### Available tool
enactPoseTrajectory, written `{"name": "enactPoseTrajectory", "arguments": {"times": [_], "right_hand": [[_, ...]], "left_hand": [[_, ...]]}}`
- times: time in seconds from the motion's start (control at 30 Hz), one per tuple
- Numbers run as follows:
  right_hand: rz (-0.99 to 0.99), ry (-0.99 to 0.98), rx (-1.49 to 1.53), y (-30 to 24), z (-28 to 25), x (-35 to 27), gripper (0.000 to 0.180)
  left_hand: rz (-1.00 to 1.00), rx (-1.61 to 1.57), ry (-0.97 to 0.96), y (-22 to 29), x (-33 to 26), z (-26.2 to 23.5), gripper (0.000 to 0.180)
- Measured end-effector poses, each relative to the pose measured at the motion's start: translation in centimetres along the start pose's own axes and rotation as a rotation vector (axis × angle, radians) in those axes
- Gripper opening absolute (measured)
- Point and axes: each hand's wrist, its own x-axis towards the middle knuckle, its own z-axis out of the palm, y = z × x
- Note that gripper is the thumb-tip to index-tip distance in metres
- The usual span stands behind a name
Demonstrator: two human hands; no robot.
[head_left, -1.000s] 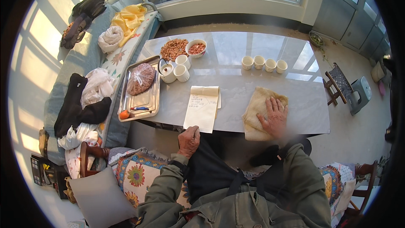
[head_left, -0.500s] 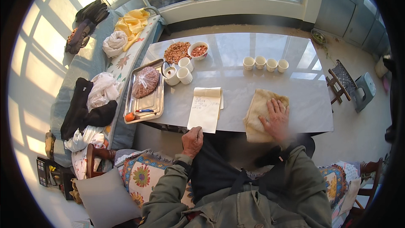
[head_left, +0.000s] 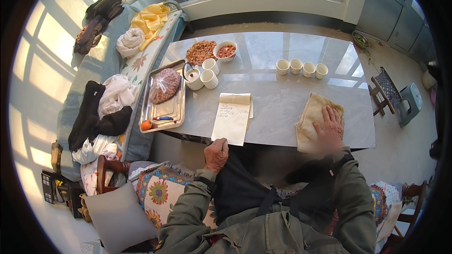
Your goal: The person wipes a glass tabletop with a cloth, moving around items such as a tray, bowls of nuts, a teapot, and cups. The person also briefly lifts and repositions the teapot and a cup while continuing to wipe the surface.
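Tan cloth (head_left: 308, 115) lies folded in a thick pad near the right end of the counter (head_left: 273, 99), its near side reaching the counter's front edge. The right hand (head_left: 331, 124) is spread on top of it, palm down and fingers a little apart, clamped on nothing; laid flat like that, it probably presses the folds against the smooth surface rather than gripping them. A blur hides part of the wrist and the cloth's near corner.

Curled in, the left hand (head_left: 216, 155) sits at the near edge of the notepad (head_left: 230, 129). I cannot tell whether its fingers pinch the paper or only rest beside it; either way, that position would suit steadying the pad. The pad lies with its handwritten page upward and close to the body, handy for reading.

Four cups (head_left: 308, 69) stand upright in a row farther back, well clear of the cloth, perhaps so that nothing knocks them. Two more white cups (head_left: 209, 80) stand just beside the teapot (head_left: 193, 82), likely grouped for pouring. On the left, the tray (head_left: 176, 106) gathers a tied bag (head_left: 165, 87), a pen (head_left: 163, 118) and an orange fruit (head_left: 146, 125), its rim presumably keeping them together. Behind, loose nuts (head_left: 200, 52) are heaped next to a bowl (head_left: 227, 59) that holds more, which keeps the two lots apart.
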Motion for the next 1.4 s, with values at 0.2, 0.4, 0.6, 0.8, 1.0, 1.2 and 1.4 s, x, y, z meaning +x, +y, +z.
{"name": "enactPoseTrajectory", "arguments": {"times": [0.2, 0.4, 0.6, 0.8, 1.0, 1.2, 1.4], "right_hand": [[0.175, 0.035, -0.083, 7.3, -0.6, 0.6, 0.076], [0.338, 0.060, -0.170, 12.2, -0.4, 1.0, 0.076], [0.340, 0.078, -0.160, 12.9, 0.2, 1.9, 0.075], [0.356, 0.073, -0.193, 11.9, 0.6, 2.3, 0.077], [0.276, 0.082, -0.165, 8.9, 1.3, 2.0, 0.077], [0.147, 0.072, -0.071, 4.0, 1.7, 1.6, 0.078], [0.035, 0.056, 0.002, -0.5, 1.7, 1.0, 0.078]], "left_hand": [[-0.012, -0.006, -0.010, 0.1, 0.1, -0.1, 0.012], [-0.032, -0.018, -0.012, 0.2, 0.1, -0.2, 0.013], [-0.029, -0.030, -0.014, 0.2, 0.3, -0.1, 0.012], [-0.030, -0.042, -0.008, 0.4, 0.3, 0.0, 0.011], [-0.021, -0.055, 0.006, 0.6, 0.4, 0.2, 0.011], [-0.028, -0.051, -0.003, 0.5, 0.4, 0.2, 0.014], [-0.044, -0.038, -0.023, 0.6, 0.3, 0.0, 0.015]]}}
